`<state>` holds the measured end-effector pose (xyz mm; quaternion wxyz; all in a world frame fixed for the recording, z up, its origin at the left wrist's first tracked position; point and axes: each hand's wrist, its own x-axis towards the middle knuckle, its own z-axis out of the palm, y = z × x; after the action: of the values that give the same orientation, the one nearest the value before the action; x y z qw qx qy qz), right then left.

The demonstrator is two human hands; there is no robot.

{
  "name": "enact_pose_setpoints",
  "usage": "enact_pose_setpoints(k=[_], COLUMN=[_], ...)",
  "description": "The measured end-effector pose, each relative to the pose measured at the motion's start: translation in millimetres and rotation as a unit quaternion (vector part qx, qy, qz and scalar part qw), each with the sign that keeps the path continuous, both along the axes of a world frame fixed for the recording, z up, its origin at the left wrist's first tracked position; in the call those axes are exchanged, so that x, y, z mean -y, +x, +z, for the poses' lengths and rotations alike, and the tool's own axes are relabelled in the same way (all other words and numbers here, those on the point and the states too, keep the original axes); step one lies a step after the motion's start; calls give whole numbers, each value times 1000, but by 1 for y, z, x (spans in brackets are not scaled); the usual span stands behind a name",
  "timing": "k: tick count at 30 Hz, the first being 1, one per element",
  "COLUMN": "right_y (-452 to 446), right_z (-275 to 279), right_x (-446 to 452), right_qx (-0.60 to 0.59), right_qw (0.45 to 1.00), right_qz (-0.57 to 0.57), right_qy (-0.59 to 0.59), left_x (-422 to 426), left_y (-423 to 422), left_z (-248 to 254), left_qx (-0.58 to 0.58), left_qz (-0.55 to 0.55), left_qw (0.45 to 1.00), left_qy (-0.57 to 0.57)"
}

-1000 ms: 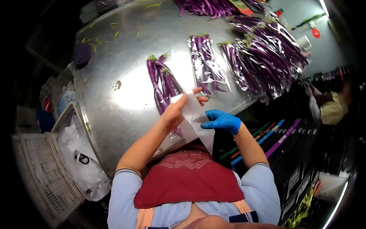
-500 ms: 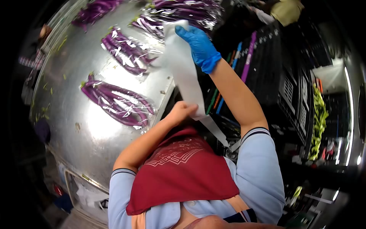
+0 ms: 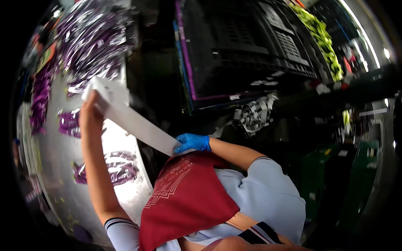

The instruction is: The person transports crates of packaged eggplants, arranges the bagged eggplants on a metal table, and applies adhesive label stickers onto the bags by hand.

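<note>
- Your shiny metal worktop (image 3: 60, 175) runs down the left side of the frame, from the upper left to the lower left.
- The stacked black plastic crates (image 3: 243, 50), with a purple strip along one edge, fill the upper middle of the frame.
- Your dark red cloth apron (image 3: 188, 196), printed with pale lines, spreads across the lower middle.
- The large heap of long purple eggplants in clear, glossy wrapping (image 3: 94, 46) lies on the worktop at the upper left.
- The long white strip of smooth sheet material (image 3: 140, 127) slants from the upper left to the centre of the frame, in front of the worktop's edge, with one end in each of your hands.
- The wrapped purple eggplant bunch (image 3: 119, 167) lies on the worktop left of the apron, right beside your bare forearm.
- Your bare left hand (image 3: 91, 109), left of centre, has its fingers curled around the strip's upper end.
- Your blue-gloved right hand (image 3: 190, 143), at the centre just above the apron, has its fingers pinching the strip's lower end.
</note>
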<state>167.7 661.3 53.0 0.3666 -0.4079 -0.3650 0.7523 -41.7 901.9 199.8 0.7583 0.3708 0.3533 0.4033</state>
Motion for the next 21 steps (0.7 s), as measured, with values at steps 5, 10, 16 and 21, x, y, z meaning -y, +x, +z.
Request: enact_pose_setpoints(k=[5, 10, 16, 21], right_y=[19, 13, -22, -51], right_z=[-43, -87, -59, 124], right_x=[0, 2, -11, -54], right_qx=[161, 76, 78, -248], right_qw=[985, 995, 982, 960], right_qz=[-28, 57, 152, 54], right_qy=[51, 7, 76, 116], left_x=[-38, -148, -176, -62], left_y=[17, -63, -69, 20], left_z=[52, 91, 100, -42], left_qx=[-80, -62, -104, -222], left_qz=[18, 47, -79, -267], left_qw=[985, 987, 986, 933], left_qy=[149, 138, 108, 100])
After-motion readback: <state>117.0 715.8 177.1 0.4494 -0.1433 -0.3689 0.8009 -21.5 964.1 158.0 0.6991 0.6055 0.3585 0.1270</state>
